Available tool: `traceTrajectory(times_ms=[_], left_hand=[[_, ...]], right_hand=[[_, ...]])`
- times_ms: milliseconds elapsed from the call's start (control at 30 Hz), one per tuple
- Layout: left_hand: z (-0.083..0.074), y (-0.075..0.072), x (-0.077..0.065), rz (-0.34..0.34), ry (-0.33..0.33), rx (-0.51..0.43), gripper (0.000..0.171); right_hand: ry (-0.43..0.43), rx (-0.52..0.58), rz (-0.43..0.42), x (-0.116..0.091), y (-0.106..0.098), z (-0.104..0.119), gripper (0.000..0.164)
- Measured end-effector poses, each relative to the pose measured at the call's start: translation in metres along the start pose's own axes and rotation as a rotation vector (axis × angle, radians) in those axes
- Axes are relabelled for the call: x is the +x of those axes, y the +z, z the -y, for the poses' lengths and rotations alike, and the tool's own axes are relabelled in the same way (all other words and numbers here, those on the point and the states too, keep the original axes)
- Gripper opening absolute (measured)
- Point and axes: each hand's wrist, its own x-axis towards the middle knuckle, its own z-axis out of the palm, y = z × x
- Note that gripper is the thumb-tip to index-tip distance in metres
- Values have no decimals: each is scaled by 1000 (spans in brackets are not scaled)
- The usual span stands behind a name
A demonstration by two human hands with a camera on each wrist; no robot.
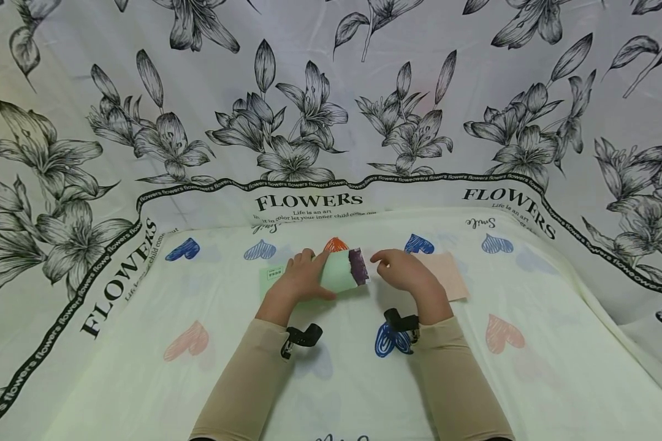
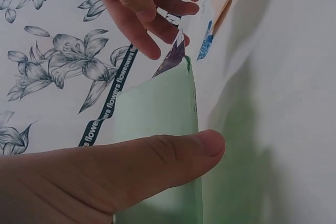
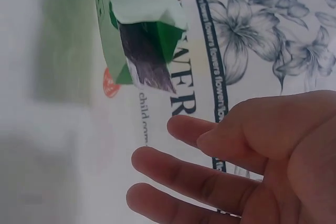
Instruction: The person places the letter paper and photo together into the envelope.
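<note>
My left hand grips a light green paper packet from the near side. In the left wrist view, the thumb lies across the packet's face. A dark green inside shows at its open end in the right wrist view, where a purple foil sachet sticks out. Just right of that end, my right hand hovers with loosely bent fingers, holding nothing and apart from the sachet. A green paper part with a printed label shows left of my left hand; whether it belongs to the packet I cannot tell.
A pale pink sheet lies behind and right of my right hand. The white cloth under everything has printed hearts. A flower-printed curtain hangs behind the table and at the sides.
</note>
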Motion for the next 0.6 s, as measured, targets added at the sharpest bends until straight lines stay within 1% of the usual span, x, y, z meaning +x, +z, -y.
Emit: traceTrajectory(times_ms=[200, 333, 467, 600], left_hand=[[1, 0, 0, 0, -4, -3, 112], [1, -1, 0, 6, -4, 8, 112], [0, -2, 0, 6, -2, 7, 113], [0, -3, -1, 3, 4, 8, 113]], right_hand=[[4, -14, -27, -2, -8, -12, 41], [24, 9, -33, -3, -10, -17, 41], [24, 24, -37, -3, -10, -16, 40], [19, 20, -14, 0, -7, -9, 41]])
